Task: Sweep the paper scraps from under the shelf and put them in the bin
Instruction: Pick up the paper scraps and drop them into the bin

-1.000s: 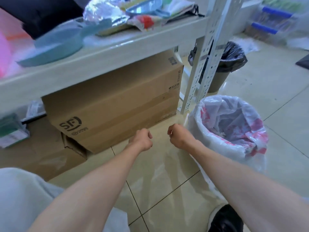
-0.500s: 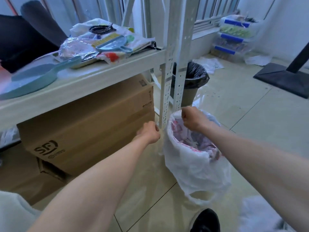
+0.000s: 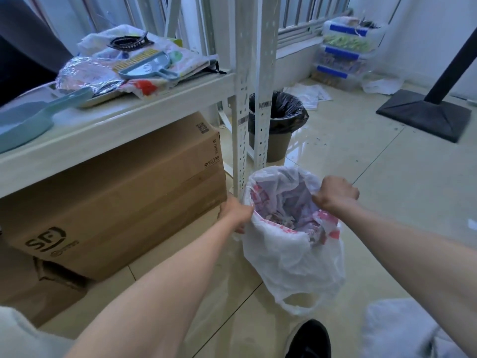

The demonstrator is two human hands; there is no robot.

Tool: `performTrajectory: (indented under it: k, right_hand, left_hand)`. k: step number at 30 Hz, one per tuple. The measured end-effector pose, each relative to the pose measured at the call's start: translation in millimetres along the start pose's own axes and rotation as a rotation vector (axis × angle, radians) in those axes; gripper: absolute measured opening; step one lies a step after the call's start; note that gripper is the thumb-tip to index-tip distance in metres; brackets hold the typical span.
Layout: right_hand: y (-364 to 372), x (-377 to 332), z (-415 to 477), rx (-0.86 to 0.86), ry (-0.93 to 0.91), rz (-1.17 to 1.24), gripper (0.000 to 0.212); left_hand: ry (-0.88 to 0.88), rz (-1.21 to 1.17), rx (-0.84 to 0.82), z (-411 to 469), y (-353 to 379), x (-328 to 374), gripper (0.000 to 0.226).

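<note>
A person working beside a storage shelf [image 3: 111, 127] is taking hold of a small bin [image 3: 291, 257] dressed in a loose white plastic liner. The bin is standing on the tiled floor just beside the shelf's perforated upright [image 3: 241, 104]. In the head camera's view, the left hand [image 3: 236, 214] is curling its fingers over the bin's left rim, while the right hand [image 3: 335, 193] is bunching the liner in a fist at the opposite rim; both are clamped on it across the open mouth. The bin is looking light and thin-walled, and the film over it soft and slippery. Pulling on the plastic alone is likely to slide it off the rim or tear it, so the safer hold is the hard rim beneath the film, on two sides, with the bin kept upright. No paper scraps are plainly showing under the shelf, where a large cardboard box [image 3: 116, 197] is filling the space. Whether the pale pink-and-white matter inside the bin is scraps or the liner's print cannot be told. A blue dustpan [image 3: 148, 68] is lying on the shelf top, apart from both hands. A second, black-lined bin [image 3: 277, 120] is standing behind the upright, and loose sheets [image 3: 307, 95] are lying on the floor near the window.
</note>
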State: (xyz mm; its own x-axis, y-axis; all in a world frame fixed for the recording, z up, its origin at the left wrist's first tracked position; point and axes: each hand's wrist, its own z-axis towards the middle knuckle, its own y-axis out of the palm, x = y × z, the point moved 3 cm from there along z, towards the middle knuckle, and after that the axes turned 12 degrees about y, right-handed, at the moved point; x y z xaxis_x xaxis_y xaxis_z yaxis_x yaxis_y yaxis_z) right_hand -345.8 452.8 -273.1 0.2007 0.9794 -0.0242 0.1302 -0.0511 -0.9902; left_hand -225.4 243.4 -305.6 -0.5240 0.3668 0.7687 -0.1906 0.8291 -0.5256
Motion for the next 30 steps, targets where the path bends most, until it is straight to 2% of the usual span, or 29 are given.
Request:
performTrajectory:
  k: [4,8,19,23,27,30]
  right_hand:
    - [7,9,-9,-0.164,0.029,0.040,0.023]
    - [13,4,-14,-0.219,0.046,0.169,0.013]
    - [24,-38,7,-0.135,-0.038,0.275,0.010]
    - [26,-60,11,-0.117,-0.079,0.294,0.012]
    - [30,-69,12,-0.092,-0.082,0.319,0.012]
    - [34,-65,8,-0.053,-0.037,0.350,0.022]
  left_hand:
    - [-0.092,-0.241,-0.082,-8,10,-16,0.034]
    - [-0.112,-0.349,-0.184,-10,23,-22,0.025]
    - [-0.078,-0.352,0.142,26,11,-26,0.012]
    - [-0.061,-0.325,0.245,45,-2,-33,0.016]
    - [-0.052,-0.329,0.264,53,-9,-34,0.016]
    - [-0.041,-0.338,0.248,51,-10,-36,0.021]
